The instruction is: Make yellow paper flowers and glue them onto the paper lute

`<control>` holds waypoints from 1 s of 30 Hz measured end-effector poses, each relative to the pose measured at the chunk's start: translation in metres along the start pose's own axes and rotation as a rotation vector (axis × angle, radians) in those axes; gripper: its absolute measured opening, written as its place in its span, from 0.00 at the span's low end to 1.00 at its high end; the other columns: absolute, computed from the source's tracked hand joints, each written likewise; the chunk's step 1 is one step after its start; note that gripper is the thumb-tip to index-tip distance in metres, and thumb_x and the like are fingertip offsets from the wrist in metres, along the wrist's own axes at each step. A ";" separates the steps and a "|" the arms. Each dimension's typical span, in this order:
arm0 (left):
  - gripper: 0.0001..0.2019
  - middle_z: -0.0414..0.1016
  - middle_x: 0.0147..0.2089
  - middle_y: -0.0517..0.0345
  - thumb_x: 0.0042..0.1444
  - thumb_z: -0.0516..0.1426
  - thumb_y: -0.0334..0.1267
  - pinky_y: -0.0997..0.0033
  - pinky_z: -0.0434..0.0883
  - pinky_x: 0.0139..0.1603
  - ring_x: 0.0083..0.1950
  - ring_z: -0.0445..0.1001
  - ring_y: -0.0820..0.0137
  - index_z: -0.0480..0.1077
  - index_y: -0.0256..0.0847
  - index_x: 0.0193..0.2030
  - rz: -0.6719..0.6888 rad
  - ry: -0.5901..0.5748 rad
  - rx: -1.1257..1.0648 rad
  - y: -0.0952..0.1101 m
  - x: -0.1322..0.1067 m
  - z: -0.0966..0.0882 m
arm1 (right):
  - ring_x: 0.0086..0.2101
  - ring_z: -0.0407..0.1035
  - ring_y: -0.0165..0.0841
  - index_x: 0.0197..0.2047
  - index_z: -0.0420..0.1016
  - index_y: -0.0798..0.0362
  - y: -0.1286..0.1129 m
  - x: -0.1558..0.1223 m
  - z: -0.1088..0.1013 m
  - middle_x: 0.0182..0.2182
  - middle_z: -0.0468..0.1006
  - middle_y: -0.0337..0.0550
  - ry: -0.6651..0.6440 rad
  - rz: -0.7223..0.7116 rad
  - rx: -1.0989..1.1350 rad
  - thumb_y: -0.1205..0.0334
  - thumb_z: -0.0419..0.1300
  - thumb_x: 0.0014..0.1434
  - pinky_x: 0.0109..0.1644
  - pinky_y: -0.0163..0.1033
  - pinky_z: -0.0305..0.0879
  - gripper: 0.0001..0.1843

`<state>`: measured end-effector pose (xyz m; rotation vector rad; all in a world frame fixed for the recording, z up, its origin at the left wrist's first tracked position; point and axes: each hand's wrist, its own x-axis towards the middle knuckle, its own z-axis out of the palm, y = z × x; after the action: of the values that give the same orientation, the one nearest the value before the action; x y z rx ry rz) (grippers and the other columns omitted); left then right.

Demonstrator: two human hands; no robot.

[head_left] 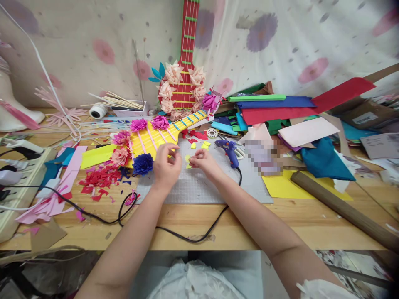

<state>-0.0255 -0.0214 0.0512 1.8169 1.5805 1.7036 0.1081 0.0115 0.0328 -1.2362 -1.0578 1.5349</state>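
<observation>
My right hand (204, 163) pinches a small yellow paper piece (188, 159) by its edge, over the grey cutting mat (249, 187). Facing it is my left hand (167, 166), its fingers curled in towards the thumb; whatever is between them is hidden. Beside the left hand lies a yellow paper guitar (141, 143) with pink paper flowers (139, 124) along its rim and a dark blue paper flower (143, 164) at its lower end. More yellow paper pieces (205, 145) lie on the mat beyond my hands. A blue glue gun (229, 151) rests to the right.
A red guitar with pale flowers (187, 87) stands at the back. Coloured paper sheets (280, 112) and a brown roll (336, 207) fill the right side. Red paper scraps (101, 176) and a power strip (28, 182) are left. A black cord (193, 240) loops across the front.
</observation>
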 end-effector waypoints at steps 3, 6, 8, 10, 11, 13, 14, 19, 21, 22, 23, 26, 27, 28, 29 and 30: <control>0.09 0.67 0.40 0.57 0.49 0.51 0.26 0.79 0.67 0.28 0.35 0.68 0.76 0.64 0.41 0.37 0.053 0.172 0.064 -0.004 0.022 -0.020 | 0.20 0.67 0.25 0.32 0.54 0.51 -0.003 0.000 0.017 0.19 0.70 0.30 -0.115 0.095 -0.044 0.73 0.62 0.44 0.25 0.30 0.63 0.19; 0.11 0.66 0.41 0.57 0.48 0.50 0.25 0.76 0.69 0.34 0.37 0.69 0.75 0.63 0.41 0.38 0.047 0.238 0.108 -0.019 0.040 -0.038 | 0.19 0.66 0.25 0.32 0.54 0.50 -0.005 0.005 0.034 0.17 0.69 0.30 -0.137 0.160 -0.093 0.74 0.62 0.45 0.22 0.29 0.60 0.20; 0.13 0.65 0.41 0.57 0.46 0.49 0.24 0.72 0.71 0.39 0.39 0.69 0.74 0.63 0.41 0.39 0.059 0.246 0.136 -0.031 0.046 -0.048 | 0.18 0.65 0.25 0.32 0.54 0.50 -0.006 0.010 0.042 0.17 0.68 0.30 -0.127 0.190 -0.102 0.75 0.61 0.45 0.22 0.29 0.59 0.19; 0.15 0.65 0.41 0.56 0.45 0.50 0.24 0.68 0.71 0.44 0.41 0.69 0.72 0.63 0.41 0.40 0.080 0.225 0.170 -0.041 0.049 -0.055 | 0.18 0.65 0.24 0.32 0.53 0.50 -0.007 0.014 0.048 0.18 0.69 0.30 -0.123 0.211 -0.088 0.76 0.60 0.46 0.22 0.29 0.60 0.19; 0.16 0.65 0.42 0.56 0.44 0.51 0.24 0.66 0.70 0.46 0.42 0.69 0.70 0.62 0.41 0.41 0.090 0.204 0.188 -0.045 0.049 -0.058 | 0.18 0.65 0.24 0.32 0.53 0.50 -0.007 0.015 0.049 0.18 0.69 0.30 -0.125 0.219 -0.081 0.76 0.60 0.47 0.23 0.29 0.60 0.18; 0.18 0.64 0.43 0.55 0.42 0.53 0.25 0.63 0.69 0.50 0.45 0.69 0.68 0.62 0.42 0.42 0.103 0.147 0.221 -0.049 0.048 -0.063 | 0.18 0.65 0.24 0.31 0.53 0.50 -0.007 0.017 0.051 0.18 0.68 0.30 -0.120 0.231 -0.078 0.76 0.60 0.47 0.23 0.29 0.60 0.18; 0.19 0.64 0.44 0.54 0.42 0.53 0.24 0.62 0.69 0.51 0.47 0.68 0.67 0.62 0.42 0.42 0.107 0.115 0.234 -0.050 0.047 -0.064 | 0.18 0.65 0.24 0.31 0.53 0.50 -0.007 0.018 0.051 0.17 0.68 0.30 -0.117 0.237 -0.081 0.76 0.60 0.47 0.22 0.29 0.60 0.18; 0.19 0.64 0.44 0.53 0.40 0.53 0.24 0.60 0.67 0.53 0.50 0.66 0.64 0.62 0.42 0.42 0.114 0.009 0.278 -0.049 0.045 -0.067 | 0.18 0.64 0.24 0.30 0.53 0.51 -0.007 0.020 0.053 0.16 0.67 0.30 -0.130 0.266 -0.088 0.77 0.60 0.48 0.21 0.28 0.59 0.18; 0.19 0.64 0.44 0.53 0.41 0.52 0.24 0.59 0.67 0.54 0.51 0.65 0.63 0.62 0.42 0.42 0.106 -0.010 0.292 -0.049 0.045 -0.067 | 0.17 0.64 0.24 0.29 0.53 0.51 -0.006 0.021 0.053 0.16 0.68 0.30 -0.139 0.270 -0.073 0.77 0.61 0.46 0.21 0.28 0.60 0.19; 0.19 0.64 0.44 0.53 0.41 0.52 0.25 0.58 0.66 0.55 0.51 0.65 0.63 0.62 0.42 0.42 0.104 -0.019 0.298 -0.049 0.046 -0.067 | 0.17 0.64 0.24 0.29 0.54 0.51 -0.006 0.021 0.053 0.16 0.69 0.31 -0.145 0.270 -0.062 0.76 0.62 0.46 0.21 0.28 0.60 0.19; 0.19 0.65 0.44 0.53 0.41 0.52 0.25 0.58 0.66 0.55 0.51 0.65 0.63 0.62 0.41 0.42 0.106 -0.028 0.303 -0.049 0.045 -0.067 | 0.17 0.64 0.24 0.29 0.54 0.51 -0.005 0.022 0.053 0.16 0.69 0.31 -0.151 0.268 -0.051 0.76 0.63 0.45 0.21 0.28 0.60 0.20; 0.19 0.65 0.45 0.52 0.41 0.52 0.24 0.58 0.65 0.56 0.52 0.64 0.63 0.62 0.42 0.43 0.118 -0.056 0.314 -0.048 0.045 -0.067 | 0.17 0.65 0.24 0.28 0.55 0.51 -0.005 0.023 0.053 0.16 0.70 0.31 -0.160 0.250 -0.012 0.73 0.66 0.43 0.20 0.27 0.60 0.21; 0.20 0.64 0.45 0.52 0.41 0.52 0.24 0.58 0.64 0.56 0.52 0.64 0.63 0.61 0.42 0.43 0.124 -0.068 0.316 -0.048 0.045 -0.067 | 0.17 0.65 0.24 0.28 0.55 0.51 -0.005 0.023 0.053 0.17 0.70 0.31 -0.164 0.244 0.001 0.72 0.67 0.43 0.20 0.27 0.60 0.21; 0.21 0.64 0.45 0.52 0.40 0.52 0.24 0.57 0.64 0.56 0.53 0.64 0.63 0.61 0.42 0.43 0.132 -0.082 0.317 -0.048 0.045 -0.067 | 0.17 0.66 0.23 0.28 0.56 0.51 -0.005 0.023 0.052 0.17 0.71 0.32 -0.172 0.239 0.015 0.72 0.67 0.43 0.20 0.27 0.61 0.21; 0.21 0.64 0.46 0.52 0.40 0.52 0.24 0.57 0.63 0.57 0.53 0.64 0.62 0.61 0.43 0.44 0.141 -0.102 0.318 -0.048 0.045 -0.067 | 0.18 0.66 0.23 0.28 0.56 0.51 -0.005 0.023 0.052 0.18 0.72 0.33 -0.184 0.237 0.027 0.72 0.67 0.43 0.21 0.27 0.61 0.21; 0.22 0.64 0.46 0.52 0.40 0.53 0.24 0.56 0.62 0.58 0.54 0.63 0.62 0.60 0.43 0.45 0.154 -0.130 0.321 -0.047 0.044 -0.068 | 0.18 0.67 0.23 0.28 0.56 0.51 -0.005 0.022 0.052 0.19 0.73 0.33 -0.197 0.237 0.037 0.72 0.67 0.43 0.21 0.27 0.62 0.20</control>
<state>-0.1158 -0.0016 0.0652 2.2035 1.7824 1.4174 0.0549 0.0296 0.0399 -1.2386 -1.0299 1.8812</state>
